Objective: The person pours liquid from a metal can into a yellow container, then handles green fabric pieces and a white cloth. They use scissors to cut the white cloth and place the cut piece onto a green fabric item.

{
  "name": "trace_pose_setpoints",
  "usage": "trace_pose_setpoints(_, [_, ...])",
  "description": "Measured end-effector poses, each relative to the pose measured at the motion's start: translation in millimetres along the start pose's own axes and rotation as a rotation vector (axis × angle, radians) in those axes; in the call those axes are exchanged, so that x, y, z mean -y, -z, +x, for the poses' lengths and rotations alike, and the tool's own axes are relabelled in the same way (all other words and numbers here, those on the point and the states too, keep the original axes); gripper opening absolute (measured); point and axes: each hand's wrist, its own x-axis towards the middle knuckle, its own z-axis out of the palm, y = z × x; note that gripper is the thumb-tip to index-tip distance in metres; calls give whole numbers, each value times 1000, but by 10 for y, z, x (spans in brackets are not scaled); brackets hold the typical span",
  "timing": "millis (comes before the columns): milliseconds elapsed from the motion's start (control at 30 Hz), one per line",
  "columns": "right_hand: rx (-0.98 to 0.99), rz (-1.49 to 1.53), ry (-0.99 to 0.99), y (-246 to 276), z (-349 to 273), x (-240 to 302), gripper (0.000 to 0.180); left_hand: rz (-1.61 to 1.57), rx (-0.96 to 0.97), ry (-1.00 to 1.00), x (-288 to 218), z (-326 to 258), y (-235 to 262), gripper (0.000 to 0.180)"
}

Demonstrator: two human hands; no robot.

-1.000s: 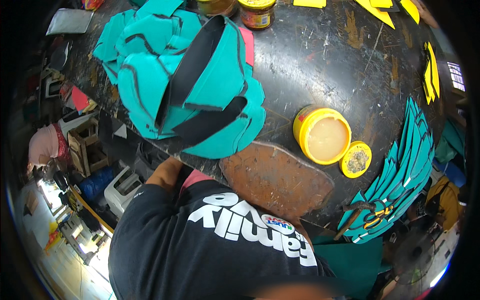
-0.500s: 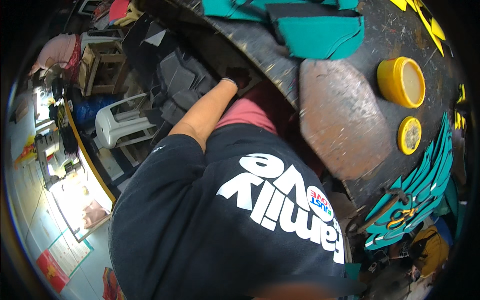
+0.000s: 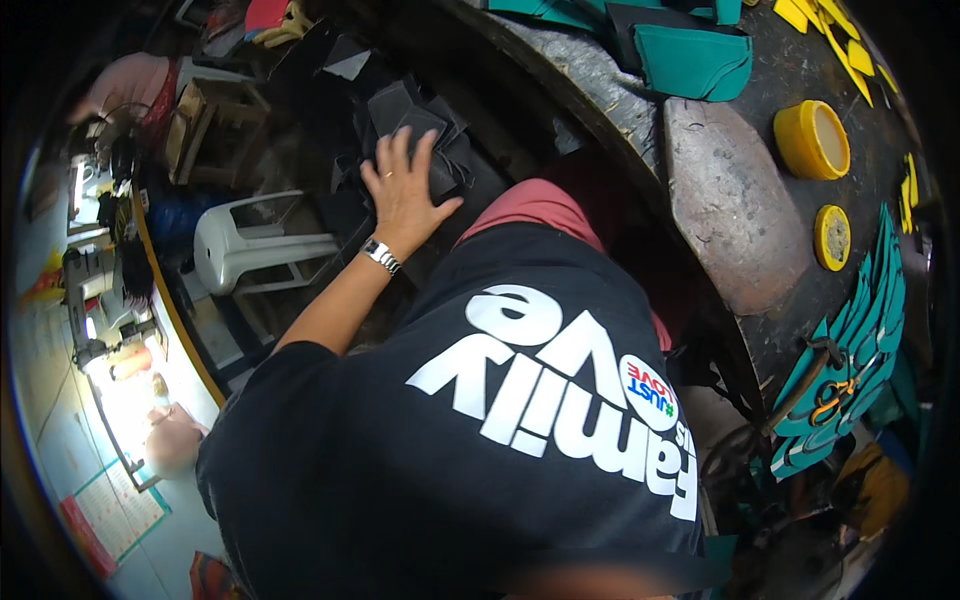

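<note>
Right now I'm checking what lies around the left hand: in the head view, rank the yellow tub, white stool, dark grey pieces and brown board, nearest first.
From the left hand, as the head view shows it:
1. Dark grey pieces: just above it in the picture
2. White stool: to the left
3. Brown board: to the right
4. Yellow tub: farther right, past the board

This is a workshop: a scuffed table (image 3: pixel 778 75) bears stacked teal pieces (image 3: pixel 868 320), scissors (image 3: pixel 833 402) and a yellow tub (image 3: pixel 798 142); dark pieces (image 3: pixel 398 108) are heaped beside it, and apparent sewing machines (image 3: pixel 95 275) stand on a lit bench (image 3: pixel 190 345).
</note>
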Motion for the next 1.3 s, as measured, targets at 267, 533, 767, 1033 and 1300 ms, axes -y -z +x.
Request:
trace_pose_setpoints(267, [-89, 16, 39, 473, -26, 342, 30, -20, -42, -43, 611, 444, -638, 119])
trace_pose_setpoints(533, [-273, 8, 272, 1973, -1459, 1117, 26, 175, 457, -36, 300, 1274, 289, 100])
trace_pose_setpoints(767, [-1151, 516, 878, 3551, -2044, 1547, 34, -864, 38, -784, -1408, 1837, 1065, 36])
trace_pose_setpoints(1033, [-1416, -24, 514, 4539, -1085, 1785, 56, -442, 12, -482, -2625, 2543, 579, 89])
trace_pose_setpoints(1300, [-1394, -207, 447, 4718, -1072, 1904, 53, -1401, 276, -588, -2274, 2315, 875, 54])
